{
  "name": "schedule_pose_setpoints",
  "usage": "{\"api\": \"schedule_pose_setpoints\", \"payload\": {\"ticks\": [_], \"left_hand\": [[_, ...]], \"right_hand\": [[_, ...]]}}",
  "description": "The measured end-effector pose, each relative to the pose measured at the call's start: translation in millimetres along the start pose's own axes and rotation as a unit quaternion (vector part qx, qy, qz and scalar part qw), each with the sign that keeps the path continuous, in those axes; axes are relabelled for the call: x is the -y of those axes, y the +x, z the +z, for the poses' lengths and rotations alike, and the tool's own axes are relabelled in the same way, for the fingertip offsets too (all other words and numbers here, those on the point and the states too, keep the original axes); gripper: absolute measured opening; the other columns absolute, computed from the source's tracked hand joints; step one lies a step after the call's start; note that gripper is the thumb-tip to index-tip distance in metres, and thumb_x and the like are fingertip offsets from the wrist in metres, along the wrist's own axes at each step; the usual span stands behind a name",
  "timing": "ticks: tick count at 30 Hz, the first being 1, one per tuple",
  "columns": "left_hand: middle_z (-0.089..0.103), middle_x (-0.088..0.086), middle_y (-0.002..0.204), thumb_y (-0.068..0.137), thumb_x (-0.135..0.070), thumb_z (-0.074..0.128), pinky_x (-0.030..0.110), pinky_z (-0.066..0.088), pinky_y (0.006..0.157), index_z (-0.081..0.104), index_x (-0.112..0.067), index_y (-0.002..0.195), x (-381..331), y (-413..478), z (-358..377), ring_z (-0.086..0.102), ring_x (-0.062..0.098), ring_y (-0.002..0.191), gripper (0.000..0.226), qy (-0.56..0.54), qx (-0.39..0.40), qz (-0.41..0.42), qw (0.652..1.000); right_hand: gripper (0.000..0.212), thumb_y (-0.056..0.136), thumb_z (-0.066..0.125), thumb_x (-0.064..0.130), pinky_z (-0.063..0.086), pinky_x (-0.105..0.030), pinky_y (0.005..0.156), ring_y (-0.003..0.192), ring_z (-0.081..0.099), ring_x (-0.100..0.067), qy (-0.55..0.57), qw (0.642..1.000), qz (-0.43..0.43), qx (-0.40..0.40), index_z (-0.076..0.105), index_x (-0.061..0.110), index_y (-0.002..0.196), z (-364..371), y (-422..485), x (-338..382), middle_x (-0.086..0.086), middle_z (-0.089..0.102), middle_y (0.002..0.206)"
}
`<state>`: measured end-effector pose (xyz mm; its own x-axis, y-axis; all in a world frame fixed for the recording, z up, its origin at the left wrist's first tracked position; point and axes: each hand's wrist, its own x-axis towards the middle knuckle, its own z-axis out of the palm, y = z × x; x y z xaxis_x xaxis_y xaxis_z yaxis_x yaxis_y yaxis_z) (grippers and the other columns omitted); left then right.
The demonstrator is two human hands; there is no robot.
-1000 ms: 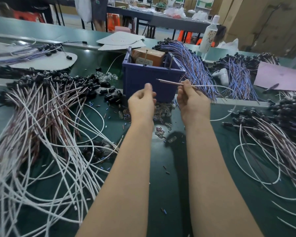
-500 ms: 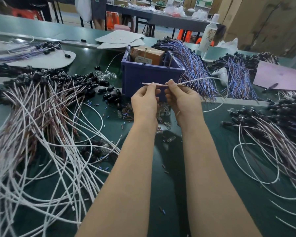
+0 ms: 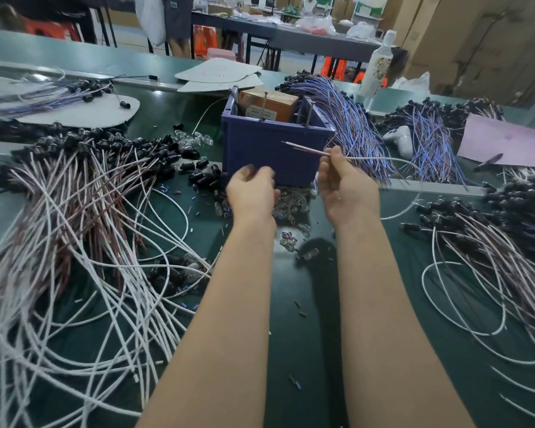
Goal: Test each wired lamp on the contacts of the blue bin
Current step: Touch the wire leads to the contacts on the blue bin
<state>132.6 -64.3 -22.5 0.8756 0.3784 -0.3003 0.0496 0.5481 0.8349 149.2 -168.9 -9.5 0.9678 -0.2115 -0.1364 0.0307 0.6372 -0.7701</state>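
Note:
The blue bin (image 3: pixel 272 149) stands mid-table with two upright metal contacts, one (image 3: pixel 264 106) at its near rim and the other (image 3: pixel 309 114) to the right. My right hand (image 3: pixel 346 189) pinches a white wired lamp lead (image 3: pixel 380 158) just in front of the bin. The lead's two bare ends (image 3: pixel 294 145) point left across the bin's front wall, below the contacts. My left hand (image 3: pixel 250 193) hovers to the left, fingers loosely curled and blurred, apart from the wire. Nothing shows in it.
Heaps of white-wired lamps with black sockets lie to the left (image 3: pixel 74 186) and to the right (image 3: pixel 491 236). Blue-wired bundles (image 3: pixel 352 125) lie behind the bin. Loose glass bulbs (image 3: pixel 294 205) sit under my hands. A brown box (image 3: pixel 269 101) fills the bin.
My left hand let go of the wire ends and dropped down and left. My right hand kept hold of the lead and shifted right, with the ends still pointing left.

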Motion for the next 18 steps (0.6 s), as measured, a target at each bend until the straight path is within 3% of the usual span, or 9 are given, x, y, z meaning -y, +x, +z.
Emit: {"api": "schedule_pose_setpoints", "payload": {"ticks": [2,4,8,11,15,17,18], "left_hand": [[0.058,0.0,0.09,0.092,-0.012,0.058,0.019,0.045,0.063,0.058,-0.009,0.119,4.3,-4.2,6.9,0.052,0.009,0.073,0.027,0.08,0.065,0.01,0.995],[0.06,-0.004,0.088,0.096,-0.021,0.052,0.024,0.045,0.073,0.063,-0.012,0.112,4.5,-8.9,11.4,0.053,0.009,0.081,0.021,0.16,0.137,0.032,0.977],[0.061,-0.004,0.093,0.102,-0.027,0.038,0.025,0.043,0.074,0.062,-0.018,0.106,6.1,-9.8,17.8,0.053,0.006,0.08,0.026,0.22,0.191,0.082,0.953],[0.06,0.001,0.09,0.101,-0.022,0.041,0.03,0.047,0.081,0.063,-0.013,0.108,8.3,-6.1,18.2,0.053,0.01,0.078,0.025,0.19,0.177,0.099,0.961],[0.067,0.007,0.087,0.098,-0.016,0.049,0.039,0.052,0.083,0.064,-0.018,0.086,8.3,-2.2,14.2,0.061,0.02,0.081,0.02,0.138,0.118,0.131,0.975],[0.067,0.012,0.09,0.099,-0.016,0.047,0.041,0.053,0.082,0.062,-0.02,0.08,5.3,0.0,12.7,0.062,0.024,0.082,0.025,0.123,0.088,0.132,0.98],[0.067,0.011,0.09,0.1,-0.017,0.044,0.039,0.053,0.08,0.06,-0.02,0.078,3.2,2.2,12.0,0.062,0.024,0.083,0.027,0.121,0.068,0.133,0.981]], "right_hand": [[0.015,0.089,0.062,0.007,0.052,-0.014,0.051,0.049,0.061,-0.005,0.007,1.0,0.008,0.014,0.061,0.004,0.074,4.9,-1.1,-3.4,0.0,0.065,0.054],[0.015,0.089,0.062,0.006,0.051,-0.015,0.05,0.048,0.062,-0.006,0.012,1.0,0.017,0.019,0.061,0.002,0.075,7.2,-0.8,-5.2,-0.001,0.066,0.053],[0.02,0.089,0.062,0.005,0.051,-0.016,0.048,0.046,0.061,-0.007,-0.049,0.998,0.024,0.032,0.062,0.002,0.07,8.3,-2.4,-10.5,-0.001,0.065,0.052],[0.024,0.089,0.064,0.011,0.049,-0.022,0.052,0.049,0.058,-0.01,-0.135,0.99,0.013,0.044,0.064,0.008,0.066,7.9,-4.2,-11.7,0.0,0.065,0.054],[0.025,0.092,0.061,0.022,0.043,-0.026,0.056,0.063,0.054,-0.02,-0.258,0.963,0.035,0.075,0.065,-0.001,0.084,12.7,-8.1,-13.2,-0.012,0.062,0.074],[0.032,0.094,0.058,0.026,0.037,-0.025,0.055,0.064,0.048,-0.02,-0.353,0.928,0.04,0.111,0.066,-0.006,0.095,13.7,-11.9,-8.3,-0.012,0.057,0.075],[0.033,0.094,0.057,0.029,0.036,-0.022,0.051,0.058,0.046,-0.017,-0.42,0.897,0.029,0.131,0.068,-0.003,0.091,14.6,-14.0,-2.9,-0.007,0.056,0.068]]}}
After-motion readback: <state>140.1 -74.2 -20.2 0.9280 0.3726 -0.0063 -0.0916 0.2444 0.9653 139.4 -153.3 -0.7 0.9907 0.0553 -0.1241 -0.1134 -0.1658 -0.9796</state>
